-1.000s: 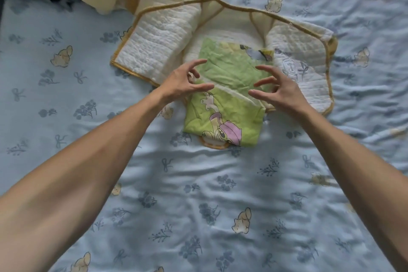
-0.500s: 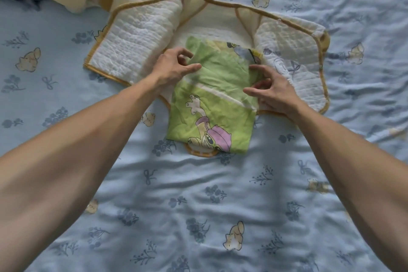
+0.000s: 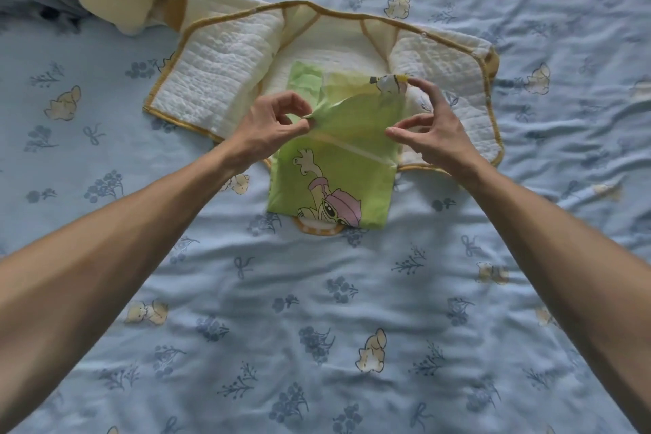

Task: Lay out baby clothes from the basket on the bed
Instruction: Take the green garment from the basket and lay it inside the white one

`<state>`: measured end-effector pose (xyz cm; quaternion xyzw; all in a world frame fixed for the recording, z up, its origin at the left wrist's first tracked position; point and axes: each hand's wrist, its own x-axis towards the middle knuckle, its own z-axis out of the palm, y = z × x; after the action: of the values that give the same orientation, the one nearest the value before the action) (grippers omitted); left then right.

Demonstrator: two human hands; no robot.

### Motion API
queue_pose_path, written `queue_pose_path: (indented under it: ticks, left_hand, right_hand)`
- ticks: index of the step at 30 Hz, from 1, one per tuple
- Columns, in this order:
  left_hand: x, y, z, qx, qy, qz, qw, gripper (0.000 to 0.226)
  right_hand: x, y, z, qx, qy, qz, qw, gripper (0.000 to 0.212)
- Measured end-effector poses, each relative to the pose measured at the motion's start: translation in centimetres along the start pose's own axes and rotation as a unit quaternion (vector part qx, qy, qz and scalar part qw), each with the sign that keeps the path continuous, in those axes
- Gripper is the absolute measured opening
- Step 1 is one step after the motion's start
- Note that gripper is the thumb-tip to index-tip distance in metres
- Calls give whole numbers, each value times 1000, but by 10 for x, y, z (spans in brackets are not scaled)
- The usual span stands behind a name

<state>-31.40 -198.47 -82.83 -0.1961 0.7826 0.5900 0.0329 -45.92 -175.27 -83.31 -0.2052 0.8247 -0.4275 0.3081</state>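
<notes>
Folded green garment point(image 3: 338, 166) centre frame, long axis vertical; left hand point(image 3: 271, 127) pinching its upper-left flap, right hand point(image 3: 429, 130) spread loosely, empty, beside upper-right edge.

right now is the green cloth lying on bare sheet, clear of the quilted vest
No, the green cloth lies partly on the open quilted vest, with only its lower end on the sheet.
</notes>
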Motion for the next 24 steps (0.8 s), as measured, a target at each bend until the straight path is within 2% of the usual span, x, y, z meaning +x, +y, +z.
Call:
queue_pose_path:
  ticks: [4, 7, 9, 11, 13, 15, 17, 19, 21, 24]
  left_hand:
    - [-33, 12, -8, 2, -34, -5, 999, 25]
    - [-60, 22, -17, 11, -51, -14, 999, 21]
    - [-79, 30, -22, 11, -64, -19, 998, 16]
    - [-99, 36, -24, 15, -76, -20, 997, 18]
    - [-118, 40, -24, 22, -85, -23, 996, 15]
    - [-138, 45, -22, 20, -96, -25, 995, 18]
    - [-157, 49, -19, 15, -101, -25, 994, 25]
    - [-178, 51, -14, 18, -104, -25, 994, 15]
    - [-199, 48, -9, 41, -104, -15, 994, 4]
    - [-229, 38, 0, 79, -123, -14, 989, 3]
  right_hand:
    - [-29, -10, -1, 64, -51, 48, 995, 85]
    - [-50, -16, 1, 97, -31, 59, 993, 92]
    - [-66, -25, 1, 120, -65, 75, 988, 90]
    - [-86, -35, 5, 131, -129, 86, 979, 81]
    - [-104, -43, 12, 131, -152, 88, 976, 68]
    - [-121, -48, 17, 132, -131, 87, 979, 55]
    - [-139, -51, 22, 125, -105, 85, 983, 32]
    - [-157, -49, 29, 112, -91, 84, 986, 14]
    - [-175, -44, 37, 108, -84, 93, 986, 16]
    - [-199, -37, 49, 94, -81, 126, 984, 38]
